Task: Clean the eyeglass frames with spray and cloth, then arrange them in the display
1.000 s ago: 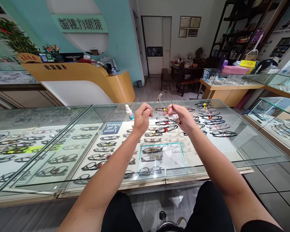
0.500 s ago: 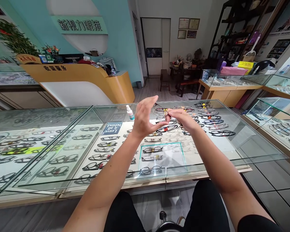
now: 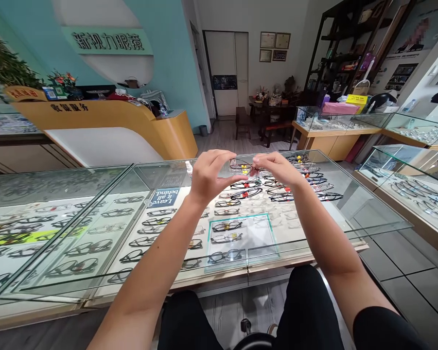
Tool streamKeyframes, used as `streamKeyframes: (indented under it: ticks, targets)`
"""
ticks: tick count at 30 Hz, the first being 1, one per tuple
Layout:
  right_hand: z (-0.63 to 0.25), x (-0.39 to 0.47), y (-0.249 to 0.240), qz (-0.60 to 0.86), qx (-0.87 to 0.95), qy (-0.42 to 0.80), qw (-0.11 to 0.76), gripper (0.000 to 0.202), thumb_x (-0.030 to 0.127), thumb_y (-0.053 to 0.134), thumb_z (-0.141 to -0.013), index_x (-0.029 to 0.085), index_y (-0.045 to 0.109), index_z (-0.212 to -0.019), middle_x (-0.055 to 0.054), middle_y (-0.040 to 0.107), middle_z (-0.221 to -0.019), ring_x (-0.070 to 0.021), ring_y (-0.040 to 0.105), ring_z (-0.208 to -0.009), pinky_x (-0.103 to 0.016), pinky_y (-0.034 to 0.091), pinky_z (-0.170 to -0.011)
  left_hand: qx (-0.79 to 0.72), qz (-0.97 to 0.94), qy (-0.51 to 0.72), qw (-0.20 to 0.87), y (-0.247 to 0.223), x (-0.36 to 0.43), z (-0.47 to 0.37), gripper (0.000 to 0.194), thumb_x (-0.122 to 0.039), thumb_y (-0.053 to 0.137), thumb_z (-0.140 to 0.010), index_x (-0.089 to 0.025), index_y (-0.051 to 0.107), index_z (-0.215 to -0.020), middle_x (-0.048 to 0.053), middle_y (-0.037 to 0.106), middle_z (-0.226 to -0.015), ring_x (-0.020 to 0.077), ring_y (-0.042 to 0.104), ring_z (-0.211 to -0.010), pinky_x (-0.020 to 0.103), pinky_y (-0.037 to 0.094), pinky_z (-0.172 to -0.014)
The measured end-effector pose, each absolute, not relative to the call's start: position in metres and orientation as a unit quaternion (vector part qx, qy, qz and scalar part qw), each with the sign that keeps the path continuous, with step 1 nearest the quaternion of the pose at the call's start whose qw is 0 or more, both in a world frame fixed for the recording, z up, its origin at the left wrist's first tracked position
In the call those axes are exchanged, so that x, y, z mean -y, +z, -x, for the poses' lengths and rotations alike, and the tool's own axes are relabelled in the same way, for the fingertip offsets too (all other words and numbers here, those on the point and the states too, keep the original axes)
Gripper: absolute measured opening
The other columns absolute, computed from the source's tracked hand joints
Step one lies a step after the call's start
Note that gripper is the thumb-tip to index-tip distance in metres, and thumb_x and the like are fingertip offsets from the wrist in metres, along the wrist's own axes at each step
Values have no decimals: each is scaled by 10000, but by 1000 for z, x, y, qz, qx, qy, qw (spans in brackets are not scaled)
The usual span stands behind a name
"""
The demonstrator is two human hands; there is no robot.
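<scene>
Above the glass counter [image 3: 302, 228], both hands are raised around a thin-rimmed pair of eyeglasses [image 3: 239, 166]. My left hand [image 3: 208, 176] has its fingertips at the upper edge of a lens and its thumb stretched below; the lens sits between them. My right hand [image 3: 279, 169] pinches the other side of the glasses with thumb and bent fingers. What it grips exactly is hidden by the fingers. Behind and beneath the hands, several rows of eyeglasses [image 3: 246, 193] lie in the counter, some with red or yellow tags.
A white spray bottle [image 3: 189, 168] stands beyond my left hand, partly covered by it. A blue printed card [image 3: 165, 197] lies in the counter. More glass showcases [image 3: 397, 170] stand to the right. A yellow-and-white desk [image 3: 171, 133] is at the back left.
My left thumb and fingers have come closer together around the lens. The glasses have turned to lie more level between the hands. The whole view has shifted slightly to the right.
</scene>
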State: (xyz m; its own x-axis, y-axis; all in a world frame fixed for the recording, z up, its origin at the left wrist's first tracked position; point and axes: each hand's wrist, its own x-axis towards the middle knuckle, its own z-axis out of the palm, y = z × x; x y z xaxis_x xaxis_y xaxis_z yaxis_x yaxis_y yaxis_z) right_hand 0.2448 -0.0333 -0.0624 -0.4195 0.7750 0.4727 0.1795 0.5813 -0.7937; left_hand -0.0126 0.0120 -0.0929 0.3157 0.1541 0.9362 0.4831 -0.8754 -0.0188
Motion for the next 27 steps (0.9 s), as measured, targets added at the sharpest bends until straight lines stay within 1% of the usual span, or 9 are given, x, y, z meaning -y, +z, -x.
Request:
streamKeyframes:
  ticks: [2, 5, 8, 11, 14, 16, 18, 24, 27]
  targets:
    - [-247, 36, -43, 329, 768, 266, 481, 599, 724, 586, -1084, 240, 852, -851, -52, 750, -895, -218, 661, -905, -413, 523, -938, 201, 788, -564, 145, -75, -17, 16, 662, -831, 891, -797, -264, 797, -1126, 83, 851, -1078, 308, 811, -1035, 460, 634, -984]
    - [-246, 41, -10, 310, 749, 156, 564, 665, 810, 472, -1097, 259, 830, -997, -51, 751, -1015, -221, 697, -1019, -430, 546, -1029, 214, 758, -603, 128, -40, -23, 21, 706, -852, 923, -732, -274, 775, -1111, 78, 827, -1087, 321, 789, -1082, 491, 620, -1057]
    - [-238, 49, 15, 276, 730, 69, 621, 658, 830, 404, -1107, 283, 762, -1185, -47, 742, -1129, -214, 713, -1142, -429, 551, -1117, 217, 720, -647, 120, -8, -20, 26, 732, -845, 939, -718, -275, 751, -1137, 83, 784, -1126, 335, 760, -1173, 509, 599, -1117]
    - [-224, 57, 25, 265, 726, 1, 635, 599, 817, 480, -1091, 315, 659, -1364, -58, 729, -1270, -227, 696, -1258, -437, 547, -1192, 218, 697, -672, 125, 11, -9, 33, 723, -844, 908, -765, -269, 727, -1166, 83, 746, -1151, 349, 732, -1257, 522, 588, -1137]
    - [-214, 62, 23, 278, 747, -36, 602, 647, 782, 669, -1016, 329, 610, -1474, -71, 692, -1425, -280, 679, -1338, -514, 540, -1241, 217, 689, -675, 149, 15, 2, 39, 716, -840, 896, -782, -269, 717, -1175, 77, 744, -1155, 339, 728, -1251, 500, 592, -1125]
    - [-211, 60, 18, 292, 760, -44, 578, 679, 724, 775, -968, 329, 614, -1495, -79, 681, -1470, -304, 674, -1357, -542, 539, -1247, 218, 684, -676, 167, 14, 5, 41, 707, -822, 913, -777, -269, 719, -1172, 71, 753, -1141, 323, 733, -1214, 473, 596, -1104]
    - [-210, 57, 14, 301, 762, -45, 572, 679, 661, 828, -949, 318, 623, -1498, -91, 690, -1464, -314, 679, -1348, -554, 542, -1243, 220, 680, -677, 177, 13, 7, 43, 688, -800, 924, -780, -269, 722, -1168, 68, 763, -1123, 310, 735, -1174, 454, 601, -1077]
    - [-205, 53, 7, 317, 733, -36, 601, 533, 574, 824, -995, 342, 647, -1441, -70, 753, -1295, -280, 730, -1239, -525, 579, -1196, 233, 670, -681, 183, 12, 15, 40, 655, -783, 917, -798, -285, 735, -1183, 60, 791, -1119, 294, 741, -1092, 440, 618, -997]
    - [-201, 57, 6, 315, 711, -25, 628, 506, 577, 845, -982, 342, 659, -1389, -66, 759, -1280, -275, 742, -1237, -513, 603, -1170, 240, 659, -688, 187, 12, 23, 36, 627, -757, 923, -812, -292, 752, -1197, 62, 802, -1118, 289, 746, -1068, 440, 620, -968]
